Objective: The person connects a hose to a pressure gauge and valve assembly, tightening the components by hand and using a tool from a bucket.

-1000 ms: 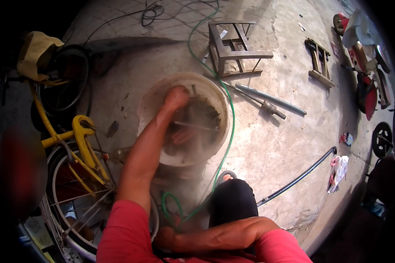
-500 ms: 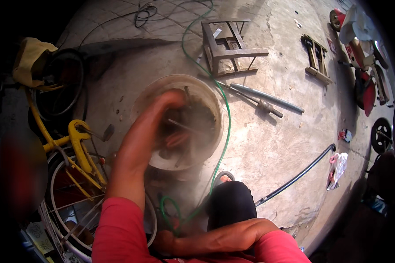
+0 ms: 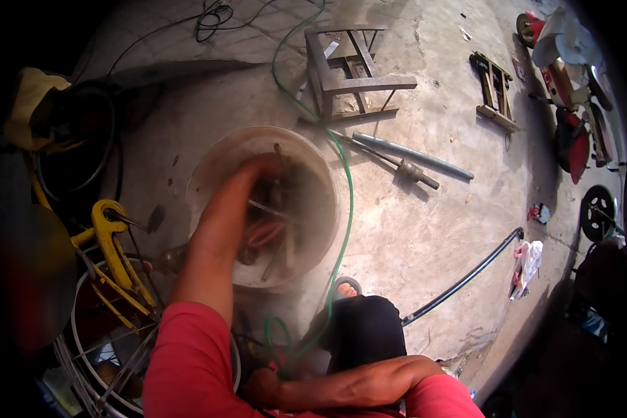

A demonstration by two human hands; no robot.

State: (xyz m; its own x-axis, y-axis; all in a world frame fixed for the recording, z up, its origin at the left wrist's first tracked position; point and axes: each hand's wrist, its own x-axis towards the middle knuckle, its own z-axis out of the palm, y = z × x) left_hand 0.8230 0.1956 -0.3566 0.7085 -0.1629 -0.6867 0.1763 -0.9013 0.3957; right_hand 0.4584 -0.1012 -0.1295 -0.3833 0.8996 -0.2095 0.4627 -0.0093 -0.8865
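Observation:
My left arm reaches down into a large round pale bucket (image 3: 212,150). Inside, my left hand (image 3: 263,167) lies near a thin dark upright rod (image 3: 279,157); its fingers are hidden by shadow and blur. Below it in the bucket are a thin metal rod (image 3: 265,209), a reddish loop (image 3: 263,233) and some dark pieces too blurred to name. Bent across my lap, the other arm ends in my right hand (image 3: 260,386), beside a bicycle wheel rim (image 3: 235,359) and a looped green hose (image 3: 280,327). Its fingers cannot be made out.
A yellow bicycle (image 3: 111,233) stands close on the left. Ahead are an upturned metal stool frame (image 3: 366,85), a grey pipe (image 3: 411,155) and a shaft with a thick collar (image 3: 411,171). A dark bent tube (image 3: 467,279) lies right of my knee. Motorcycle parts (image 3: 571,136) line the far right.
The view has shifted, so the bucket sits further left and lower. My left hand is still inside it, and my right hand stays low by the wheel rim.

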